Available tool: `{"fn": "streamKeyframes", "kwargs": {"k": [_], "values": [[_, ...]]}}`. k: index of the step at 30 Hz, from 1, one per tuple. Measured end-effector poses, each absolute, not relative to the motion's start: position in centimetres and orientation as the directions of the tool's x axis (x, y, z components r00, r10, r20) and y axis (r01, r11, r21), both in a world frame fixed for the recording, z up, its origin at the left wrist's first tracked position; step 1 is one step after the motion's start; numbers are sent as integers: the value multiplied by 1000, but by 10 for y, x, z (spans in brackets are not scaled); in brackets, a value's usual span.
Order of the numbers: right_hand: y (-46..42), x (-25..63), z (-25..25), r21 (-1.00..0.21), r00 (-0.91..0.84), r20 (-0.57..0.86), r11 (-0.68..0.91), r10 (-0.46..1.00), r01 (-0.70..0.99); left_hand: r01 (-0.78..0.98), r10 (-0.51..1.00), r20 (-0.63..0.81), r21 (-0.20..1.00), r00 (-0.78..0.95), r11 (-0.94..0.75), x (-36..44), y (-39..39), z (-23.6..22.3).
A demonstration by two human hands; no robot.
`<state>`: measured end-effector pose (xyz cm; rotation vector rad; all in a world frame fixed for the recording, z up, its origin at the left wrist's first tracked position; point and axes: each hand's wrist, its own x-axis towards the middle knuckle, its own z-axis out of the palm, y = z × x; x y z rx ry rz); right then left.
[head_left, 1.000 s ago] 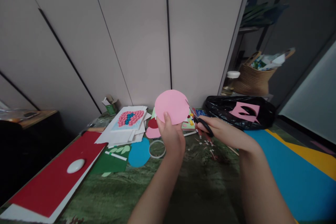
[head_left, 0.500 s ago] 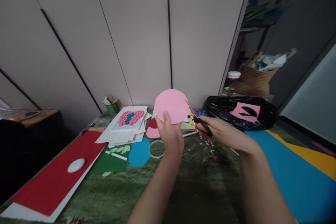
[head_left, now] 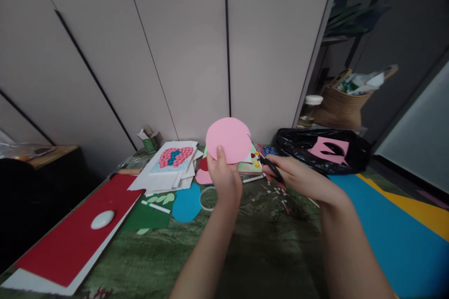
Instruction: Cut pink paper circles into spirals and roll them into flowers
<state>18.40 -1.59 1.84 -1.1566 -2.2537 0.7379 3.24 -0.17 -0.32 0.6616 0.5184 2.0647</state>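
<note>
A round piece of pink paper [head_left: 229, 138] is raised over the table, pinched at its lower edge by my left hand [head_left: 224, 177] with the thumb on the near face. My right hand [head_left: 293, 173] grips black-handled scissors [head_left: 271, 168], whose blades reach the paper's right edge. Behind and below the paper, a partly hidden card with small red and yellow pieces [head_left: 257, 163] lies on the table. Left of my left wrist are a ring-shaped roll of tape [head_left: 207, 200] and a blue paper shape [head_left: 186, 203].
To the left lie red sheets [head_left: 80, 224] under a white mouse-like object [head_left: 103, 219], a green sheet [head_left: 147, 218] with a marker [head_left: 156, 207], and stacked white papers [head_left: 147, 180]. A black bag [head_left: 291, 142] holds pink offcuts [head_left: 331, 149]. Blue sheets [head_left: 389, 233] cover the right; paper scraps [head_left: 280, 195] lie centrally.
The pink paper and my left hand have shifted very slightly left and up. The scissors stay at the paper's right edge, still in my right hand.
</note>
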Motion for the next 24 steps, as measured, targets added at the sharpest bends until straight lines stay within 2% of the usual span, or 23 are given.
{"fn": "streamKeyframes", "kwargs": {"k": [12, 24], "values": [[-19, 180, 21, -708, -462, 144, 418, 875, 569, -476, 869, 267, 751, -416, -458, 30, 1, -10], [-17, 176, 21, -612, -419, 237, 470, 876, 637, -447, 854, 273, 758, -444, -475, 29, -1, -9]]}}
